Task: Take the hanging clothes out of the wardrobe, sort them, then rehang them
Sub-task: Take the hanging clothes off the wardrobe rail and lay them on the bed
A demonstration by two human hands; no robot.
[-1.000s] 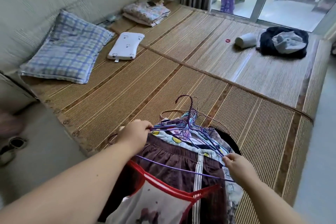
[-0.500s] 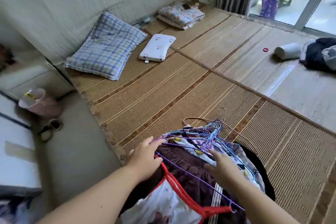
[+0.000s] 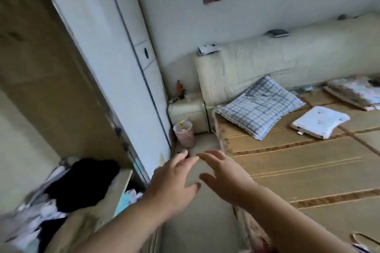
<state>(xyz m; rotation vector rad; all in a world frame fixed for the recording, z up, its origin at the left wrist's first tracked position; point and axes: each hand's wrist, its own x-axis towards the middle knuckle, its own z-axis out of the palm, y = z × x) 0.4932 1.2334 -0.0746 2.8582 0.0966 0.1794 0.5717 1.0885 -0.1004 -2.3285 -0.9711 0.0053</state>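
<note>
Both hands are raised in front of me over the floor gap beside the bed, holding nothing. My left hand (image 3: 174, 181) has its fingers spread and relaxed. My right hand (image 3: 224, 176) is also spread, fingers pointing left toward the wardrobe (image 3: 41, 68). The wardrobe stands open at the left, with its white sliding door (image 3: 115, 57) beside it. A dark garment (image 3: 82, 183) and pale crumpled clothes (image 3: 39, 217) lie low in the wardrobe at the bottom left. The pile of clothes on hangers is out of view.
The bed with a bamboo mat (image 3: 308, 166) fills the right side. On it lie a blue checked pillow (image 3: 261, 107), a white pad (image 3: 320, 121) and folded bedding (image 3: 355, 92). A pink bin (image 3: 184, 133) and a small nightstand (image 3: 188, 113) stand in the corner.
Both hands have let go of the clothes and hangers on the bed. My view has swung left from the bed toward the wardrobe, and the hands now reach that way with nothing in them.
</note>
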